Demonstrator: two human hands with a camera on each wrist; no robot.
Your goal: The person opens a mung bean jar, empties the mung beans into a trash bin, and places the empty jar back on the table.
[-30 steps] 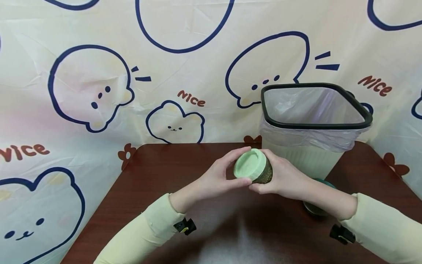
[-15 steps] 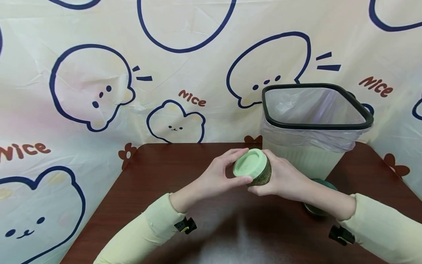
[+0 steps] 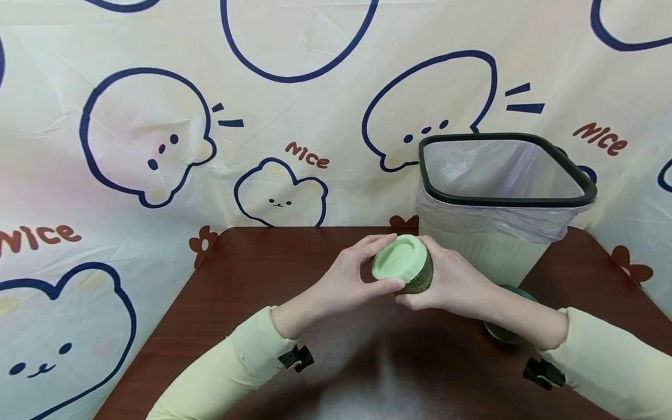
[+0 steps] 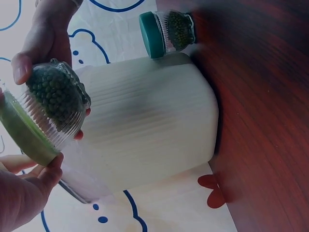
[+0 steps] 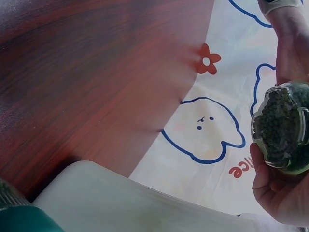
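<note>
A clear ribbed jar point(image 4: 58, 96) full of small dark green beans or pellets is held tilted above the table in the head view. Its light green lid point(image 3: 400, 258) sits on the mouth and faces the head camera. My left hand point(image 3: 343, 277) holds the lid's rim between thumb and fingers. From the other side my right hand point(image 3: 451, 277) grips the jar's body. In the left wrist view, a second jar point(image 4: 179, 31) with a teal lid point(image 4: 152, 35) and similar contents stands on the table. My right forearm partly covers it in the head view.
A pale ribbed trash bin point(image 3: 488, 251) with a dark rim and a thin plastic liner point(image 3: 504, 219) stands right behind my right hand. The dark red-brown table point(image 3: 262, 268) ends at a cartoon-printed cloth point(image 3: 336, 128) at the back.
</note>
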